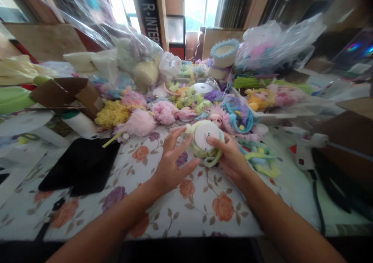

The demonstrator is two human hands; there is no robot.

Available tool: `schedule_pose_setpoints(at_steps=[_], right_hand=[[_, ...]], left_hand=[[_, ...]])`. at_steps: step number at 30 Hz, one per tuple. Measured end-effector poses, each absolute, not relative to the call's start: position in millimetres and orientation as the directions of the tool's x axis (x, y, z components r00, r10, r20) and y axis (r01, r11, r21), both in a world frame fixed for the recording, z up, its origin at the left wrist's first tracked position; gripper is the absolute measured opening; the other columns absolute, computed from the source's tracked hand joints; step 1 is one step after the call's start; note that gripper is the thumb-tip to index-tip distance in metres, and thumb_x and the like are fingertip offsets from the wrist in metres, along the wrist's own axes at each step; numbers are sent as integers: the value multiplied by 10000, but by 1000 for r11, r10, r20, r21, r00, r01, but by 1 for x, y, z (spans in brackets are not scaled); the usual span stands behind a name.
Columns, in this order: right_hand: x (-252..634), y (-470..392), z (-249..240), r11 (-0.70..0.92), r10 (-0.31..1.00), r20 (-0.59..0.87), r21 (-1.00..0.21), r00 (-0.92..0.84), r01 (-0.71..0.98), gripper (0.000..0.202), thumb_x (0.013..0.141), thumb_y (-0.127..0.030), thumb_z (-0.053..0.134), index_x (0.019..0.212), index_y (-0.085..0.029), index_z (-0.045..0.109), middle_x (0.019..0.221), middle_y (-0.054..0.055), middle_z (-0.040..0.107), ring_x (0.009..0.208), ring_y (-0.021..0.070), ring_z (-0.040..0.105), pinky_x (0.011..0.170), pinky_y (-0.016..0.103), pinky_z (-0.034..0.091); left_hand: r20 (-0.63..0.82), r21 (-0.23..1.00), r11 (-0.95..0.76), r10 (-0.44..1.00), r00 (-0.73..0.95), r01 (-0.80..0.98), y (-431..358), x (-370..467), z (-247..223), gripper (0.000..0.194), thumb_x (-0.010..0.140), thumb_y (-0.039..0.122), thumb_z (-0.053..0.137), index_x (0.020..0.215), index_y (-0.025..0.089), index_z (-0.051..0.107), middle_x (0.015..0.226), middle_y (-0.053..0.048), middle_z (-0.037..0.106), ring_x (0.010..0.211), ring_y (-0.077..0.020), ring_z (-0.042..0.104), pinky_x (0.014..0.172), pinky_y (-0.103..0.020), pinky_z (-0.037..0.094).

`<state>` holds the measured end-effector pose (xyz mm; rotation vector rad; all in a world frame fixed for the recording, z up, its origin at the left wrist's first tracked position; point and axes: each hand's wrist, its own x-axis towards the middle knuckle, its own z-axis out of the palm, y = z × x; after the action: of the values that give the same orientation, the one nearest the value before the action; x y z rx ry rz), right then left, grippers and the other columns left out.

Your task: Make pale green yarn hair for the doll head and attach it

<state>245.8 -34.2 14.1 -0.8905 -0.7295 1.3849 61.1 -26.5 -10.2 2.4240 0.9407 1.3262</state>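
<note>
A white round disc (pixel 203 137) ringed by pale yellow-green fuzzy stem is in my right hand (pixel 233 158), with the thumb pressed on its face. One end of the fuzzy stem curls below the disc. My left hand (pixel 175 158) is at the disc's left side, fingers apart and stretched toward it; whether a fingertip touches the fuzzy edge I cannot tell. Just behind the disc lies a doll head (pixel 216 119) with pink hair. Yellow and blue fuzzy stems (pixel 264 160) rest on the cloth to the right of my right hand.
A floral tablecloth (pixel 163 216) covers the table. At left lie a black tablet-like object (pixel 84 165) and a cardboard box (pixel 65 93). Yellow yarn (pixel 113 114), pink pompoms (pixel 141 122) and a blue fuzzy coil (pixel 237 115) crowd the far side. A white glue gun (pixel 305 154) with its cord sits at right.
</note>
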Motion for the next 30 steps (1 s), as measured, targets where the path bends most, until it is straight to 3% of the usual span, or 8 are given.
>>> schedule_pose_setpoints(at_steps=[5, 11, 15, 21, 25, 30], right_hand=[[246, -34, 12, -44, 993, -93, -853, 70, -519, 432, 610, -227, 855, 1016, -184, 714, 984, 24, 764, 849, 179, 713, 784, 269, 565], [245, -32, 13, -50, 984, -141, -811, 112, -583, 439, 603, -242, 851, 1011, -172, 704, 935, 25, 772, 835, 196, 719, 779, 284, 578], [245, -32, 13, -70, 985, -151, -789, 82, -611, 428, 611, -264, 847, 1002, -168, 703, 901, 36, 776, 836, 226, 721, 754, 307, 586], [244, -29, 10, -71, 989, -135, -782, 56, -620, 421, 623, -265, 842, 1011, -185, 698, 874, 19, 762, 778, 198, 706, 732, 299, 574], [246, -29, 11, -5, 992, -62, -884, 109, -467, 450, 579, -243, 857, 993, -203, 687, 896, -1, 740, 778, 179, 678, 718, 281, 549], [250, -34, 15, 66, 994, 55, -991, 94, -119, 589, 477, -198, 897, 1021, -218, 671, 909, -3, 723, 834, 210, 668, 756, 309, 533]], left_hand=[[627, 502, -748, 660, 413, 434, -25, 61, -16, 552, 866, 413, 627, 1375, 238, 503, 1478, -161, 364, 1409, -352, 294, 1119, -575, 296], [550, 432, -747, 663, 508, 506, -29, 64, -15, 760, 866, 488, 601, 1513, 270, 267, 1568, -162, 172, 1466, -367, 135, 1147, -589, 221], [553, 387, -755, 649, 522, 529, -33, 68, -18, 797, 868, 468, 607, 1527, 264, 208, 1578, -169, 134, 1474, -367, 94, 1153, -591, 196], [600, 435, -760, 644, 473, 483, -30, 68, -13, 604, 884, 394, 605, 1428, 253, 384, 1558, -161, 204, 1452, -355, 195, 1138, -564, 257], [706, 467, -743, 640, 305, 479, -28, 64, -1, 477, 857, 269, 628, 1304, 212, 468, 1409, -149, 420, 1359, -306, 366, 1123, -521, 307], [696, 452, -771, 619, 363, 448, -23, 54, -2, 486, 861, 255, 605, 1324, 244, 458, 1450, -137, 383, 1361, -320, 352, 1104, -565, 317]])
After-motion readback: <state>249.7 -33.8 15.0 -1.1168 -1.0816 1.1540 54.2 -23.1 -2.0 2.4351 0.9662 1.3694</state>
